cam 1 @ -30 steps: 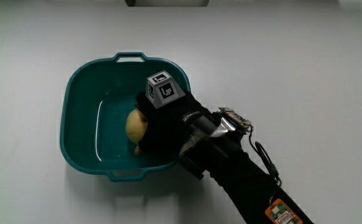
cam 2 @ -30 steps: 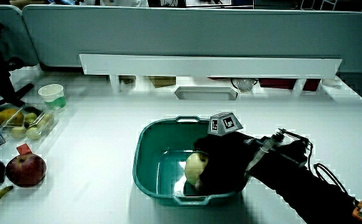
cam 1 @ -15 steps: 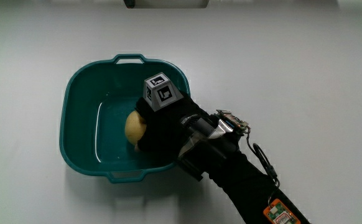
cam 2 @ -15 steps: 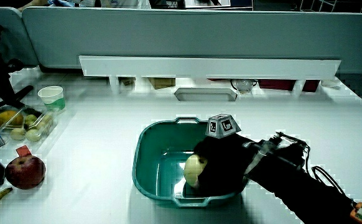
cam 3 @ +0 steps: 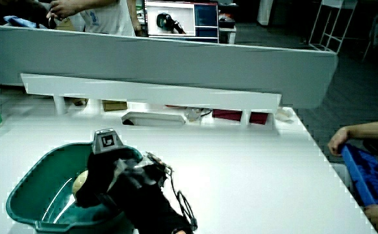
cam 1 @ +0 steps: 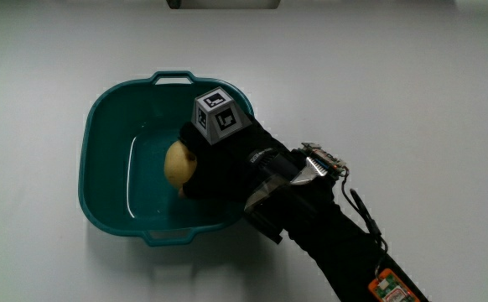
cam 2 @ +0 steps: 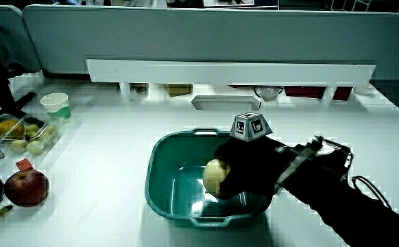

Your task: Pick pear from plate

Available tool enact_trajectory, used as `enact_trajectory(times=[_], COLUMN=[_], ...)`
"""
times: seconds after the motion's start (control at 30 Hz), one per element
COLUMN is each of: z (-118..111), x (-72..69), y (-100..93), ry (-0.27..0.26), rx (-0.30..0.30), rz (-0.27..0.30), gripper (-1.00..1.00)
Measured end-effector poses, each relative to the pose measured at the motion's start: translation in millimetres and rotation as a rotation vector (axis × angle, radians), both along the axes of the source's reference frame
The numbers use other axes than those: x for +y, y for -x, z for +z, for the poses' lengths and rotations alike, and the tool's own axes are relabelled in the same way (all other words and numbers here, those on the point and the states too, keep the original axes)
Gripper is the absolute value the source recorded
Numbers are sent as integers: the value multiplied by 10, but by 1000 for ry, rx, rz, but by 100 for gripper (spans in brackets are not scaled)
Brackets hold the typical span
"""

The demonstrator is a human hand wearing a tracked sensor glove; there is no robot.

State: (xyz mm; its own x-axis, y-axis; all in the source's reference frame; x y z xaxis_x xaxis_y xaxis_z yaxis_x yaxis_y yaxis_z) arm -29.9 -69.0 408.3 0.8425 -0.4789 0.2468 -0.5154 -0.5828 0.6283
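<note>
One pear [cam 1: 177,164], pale yellow, smooth-skinned and rounded, sits inside the teal basin [cam 1: 110,109], nearer its middle than its rim; no flat plate in view, the basin is what holds it. Basin looks like moulded plastic, rounded-square, glossy wet-looking floor, small loop handles on two rims. The hand [cam 1: 223,164], in a matte black fabric glove with a grey patterned cube [cam 1: 217,117] on its back, is inside the basin, its grip curled around the pear and covering most of it; in a side view the pear [cam 2: 215,177] shows just past the gloved fingers [cam 2: 235,180]. Step in hand, as I judge it: grasp made, lift starting or about to. Whether the pear is clear of the basin floor I cannot tell. Next move calls for a straight raise over the basin rim without knocking it, firm hold since the skin looks slick. Basin stands on a plain white tabletop [cam 1: 412,75]. Well apart from the basin, an apple [cam 2: 25,187] and a paper cup [cam 2: 55,105] stand on the same tabletop.
</note>
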Motion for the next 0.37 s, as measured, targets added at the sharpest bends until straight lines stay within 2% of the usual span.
enact_trajectory(times=[0.03,0.07,0.1,0.13,0.17,0.2,0.27,0.3,0.33,0.37], z=[-12,-64,-83,-136,-121,-173,-171,-218,-332,-275], x=[-18,-34,-54,-69,-96,-118,-165,-185,-200,-231], y=[-27,-56,-89,-123,-160,-209,-308,-361,-415,-468], ry=[-1,26,5,-5,31,48,43,55,-1,31], rx=[2,-19,0,-12,-29,-69,-22,-73,-75,-53], rz=[6,1,11,9,7,17,31,29,66,65], gripper=[100,100,100,100,100,100,100,100,100,100])
